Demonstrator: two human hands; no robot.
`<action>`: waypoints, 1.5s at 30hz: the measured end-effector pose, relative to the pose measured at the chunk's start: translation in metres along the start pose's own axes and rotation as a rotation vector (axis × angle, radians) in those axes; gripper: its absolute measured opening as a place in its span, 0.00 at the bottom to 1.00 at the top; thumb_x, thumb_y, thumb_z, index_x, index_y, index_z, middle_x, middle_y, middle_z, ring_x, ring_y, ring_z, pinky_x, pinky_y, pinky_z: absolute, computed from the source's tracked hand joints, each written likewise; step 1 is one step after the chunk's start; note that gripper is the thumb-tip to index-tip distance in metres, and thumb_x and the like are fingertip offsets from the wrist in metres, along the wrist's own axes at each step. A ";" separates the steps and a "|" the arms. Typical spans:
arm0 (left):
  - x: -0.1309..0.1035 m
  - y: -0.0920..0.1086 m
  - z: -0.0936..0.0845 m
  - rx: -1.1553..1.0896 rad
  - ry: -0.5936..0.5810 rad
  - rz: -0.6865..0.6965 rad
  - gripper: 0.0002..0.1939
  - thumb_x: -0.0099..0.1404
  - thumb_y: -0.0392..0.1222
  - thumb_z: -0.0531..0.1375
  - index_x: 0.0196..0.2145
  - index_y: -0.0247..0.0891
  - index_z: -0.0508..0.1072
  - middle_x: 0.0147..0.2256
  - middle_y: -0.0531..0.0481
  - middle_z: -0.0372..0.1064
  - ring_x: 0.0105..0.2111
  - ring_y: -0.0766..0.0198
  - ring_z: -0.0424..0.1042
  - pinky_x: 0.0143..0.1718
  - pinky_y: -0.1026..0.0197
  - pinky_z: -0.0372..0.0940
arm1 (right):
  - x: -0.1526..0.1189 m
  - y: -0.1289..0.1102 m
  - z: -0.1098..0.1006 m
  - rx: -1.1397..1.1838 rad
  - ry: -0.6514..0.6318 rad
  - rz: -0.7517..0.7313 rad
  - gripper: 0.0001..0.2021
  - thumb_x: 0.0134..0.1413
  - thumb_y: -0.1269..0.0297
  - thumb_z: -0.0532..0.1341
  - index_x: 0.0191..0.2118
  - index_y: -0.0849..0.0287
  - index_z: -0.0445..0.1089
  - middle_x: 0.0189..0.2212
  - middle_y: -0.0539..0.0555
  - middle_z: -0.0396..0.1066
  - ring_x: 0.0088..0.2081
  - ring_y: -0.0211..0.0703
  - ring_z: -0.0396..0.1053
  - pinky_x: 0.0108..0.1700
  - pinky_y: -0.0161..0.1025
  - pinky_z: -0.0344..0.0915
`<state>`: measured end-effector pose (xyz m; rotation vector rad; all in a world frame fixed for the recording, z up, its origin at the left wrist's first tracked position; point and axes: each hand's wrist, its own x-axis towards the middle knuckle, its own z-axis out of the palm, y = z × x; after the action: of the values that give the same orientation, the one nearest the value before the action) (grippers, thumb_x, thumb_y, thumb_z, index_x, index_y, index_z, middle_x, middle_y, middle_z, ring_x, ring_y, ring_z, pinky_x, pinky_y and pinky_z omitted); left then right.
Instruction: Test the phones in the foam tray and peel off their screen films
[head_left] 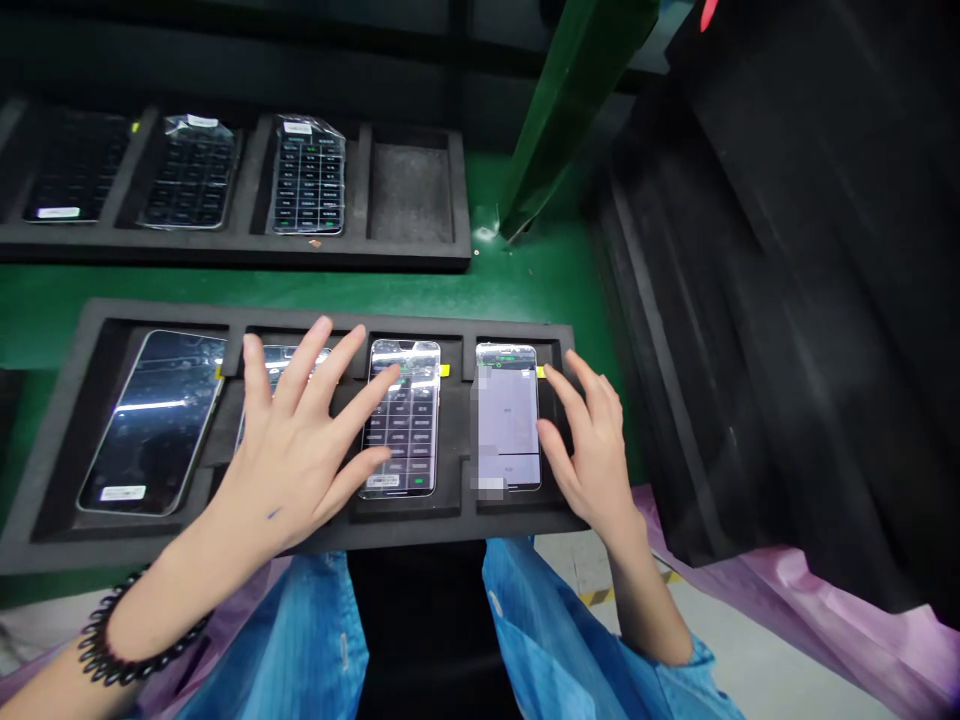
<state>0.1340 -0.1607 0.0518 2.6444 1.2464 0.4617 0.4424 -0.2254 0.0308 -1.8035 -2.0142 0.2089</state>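
Note:
My left hand (292, 445) is spread palm down over the near black foam tray (405, 536). It partly hides one smartphone (277, 362), and its index fingertip lies over the top part of the smartphone with a grid of buttons (401, 440). My right hand (589, 435) is at the right edge of the smartphone with a pale screen (510, 410), fingers apart and slightly bent. Its thumb and index tip are at that edge; whether they touch is unclear. In the leftmost slot a smartphone with a dark screen (154, 420) lies tilted.
Behind, on the green bench (360, 288), a second foam tray (416, 258) holds several smartphones, some in clear film. A green post (570, 110) rises at the back right. Large black foam pieces (787, 280) stand close on the right.

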 end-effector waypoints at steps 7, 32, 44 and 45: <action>0.034 -0.015 0.027 -0.070 0.117 0.165 0.18 0.74 0.40 0.50 0.55 0.44 0.72 0.67 0.42 0.58 0.71 0.44 0.52 0.72 0.25 0.38 | 0.020 0.008 0.012 -0.028 0.122 -0.020 0.17 0.72 0.63 0.52 0.60 0.52 0.69 0.67 0.62 0.60 0.68 0.56 0.60 0.68 0.62 0.57; 0.013 -0.012 0.004 0.010 0.099 -0.023 0.20 0.76 0.44 0.50 0.61 0.41 0.69 0.70 0.37 0.52 0.73 0.39 0.44 0.70 0.25 0.32 | 0.014 0.010 0.012 0.039 0.174 -0.015 0.16 0.70 0.66 0.54 0.58 0.57 0.71 0.63 0.63 0.67 0.61 0.56 0.66 0.62 0.58 0.64; -0.061 0.007 0.029 -0.147 0.170 -0.204 0.27 0.74 0.41 0.51 0.69 0.56 0.60 0.72 0.49 0.49 0.73 0.40 0.43 0.70 0.23 0.33 | -0.028 -0.006 -0.002 0.123 -0.012 -0.114 0.15 0.69 0.63 0.56 0.57 0.52 0.72 0.70 0.59 0.56 0.67 0.55 0.59 0.68 0.63 0.56; -0.065 0.005 0.029 -0.147 0.194 -0.150 0.27 0.75 0.43 0.51 0.68 0.56 0.61 0.72 0.51 0.49 0.73 0.40 0.44 0.70 0.24 0.32 | -0.032 -0.007 -0.003 0.129 -0.027 -0.183 0.14 0.70 0.63 0.54 0.54 0.51 0.74 0.71 0.57 0.54 0.67 0.55 0.59 0.70 0.64 0.52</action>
<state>0.1087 -0.2156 0.0135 2.4098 1.3953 0.7678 0.4399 -0.2578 0.0297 -1.5364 -2.1188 0.3016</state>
